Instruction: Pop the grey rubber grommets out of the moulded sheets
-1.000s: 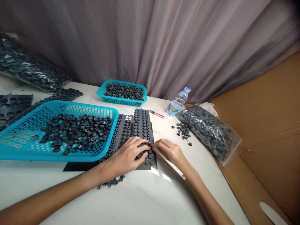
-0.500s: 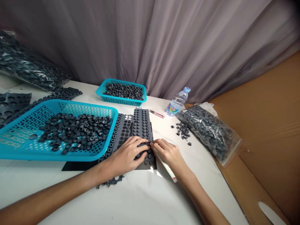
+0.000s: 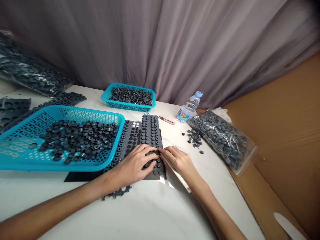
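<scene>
My left hand (image 3: 136, 163) lies over the lower part of a dark rubber-like sheet (image 3: 150, 128) with rows of round knobs. Its bent fingers hold the sheet from above, with the thumb lower down. Close by, my right hand (image 3: 178, 161) has its fingers pressed together at the sheet's right edge, touching or nearly touching my left fingertips. What lies between the right fingers is hidden. A long pale strip (image 3: 181, 180) runs under the right hand. Left of the sheet is a perforated panel (image 3: 132, 140) with round holes, beside more ring-shaped pieces.
A large blue basket (image 3: 95, 113) of black rings stands at left, a smaller blue basket (image 3: 128, 107) behind. Pink-handled snips (image 3: 168, 120), a water bottle (image 3: 188, 108), loose black pieces (image 3: 195, 138) and a filled clear bag (image 3: 222, 140) lie at right. Another bag (image 3: 32, 66) sits at far left.
The view has shifted slightly. My right fingers have moved a little and lie straighter along the sheet's edge; my left hand stays nearly in place on the sheet.
</scene>
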A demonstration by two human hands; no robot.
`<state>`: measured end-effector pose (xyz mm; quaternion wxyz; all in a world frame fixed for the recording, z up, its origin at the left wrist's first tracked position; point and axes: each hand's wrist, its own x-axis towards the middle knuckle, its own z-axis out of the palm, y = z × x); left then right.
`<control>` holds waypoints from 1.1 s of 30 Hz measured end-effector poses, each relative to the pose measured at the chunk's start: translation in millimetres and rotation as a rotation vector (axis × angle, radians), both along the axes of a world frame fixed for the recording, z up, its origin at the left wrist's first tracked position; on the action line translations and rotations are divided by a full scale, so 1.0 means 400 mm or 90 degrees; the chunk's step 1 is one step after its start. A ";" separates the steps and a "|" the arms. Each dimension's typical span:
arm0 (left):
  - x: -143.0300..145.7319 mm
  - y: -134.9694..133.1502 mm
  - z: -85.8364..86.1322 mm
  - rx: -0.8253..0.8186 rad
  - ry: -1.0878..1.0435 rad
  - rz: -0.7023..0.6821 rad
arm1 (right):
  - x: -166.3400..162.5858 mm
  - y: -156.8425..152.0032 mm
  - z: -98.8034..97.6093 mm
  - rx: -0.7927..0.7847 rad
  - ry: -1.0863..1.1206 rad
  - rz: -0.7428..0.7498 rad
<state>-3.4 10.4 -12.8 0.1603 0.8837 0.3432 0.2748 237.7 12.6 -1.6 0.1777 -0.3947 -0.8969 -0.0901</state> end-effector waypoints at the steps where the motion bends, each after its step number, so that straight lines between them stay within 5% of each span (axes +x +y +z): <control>1: 0.001 0.000 0.001 0.000 0.001 0.000 | -0.001 0.002 -0.002 0.012 -0.003 0.000; 21: 0.000 0.002 0.004 -0.004 0.005 -0.006 | 0.012 0.005 -0.005 -0.004 0.061 -0.038; 33: 0.004 0.006 0.017 -0.085 -0.056 0.020 | 0.031 0.004 0.019 -0.161 0.141 0.027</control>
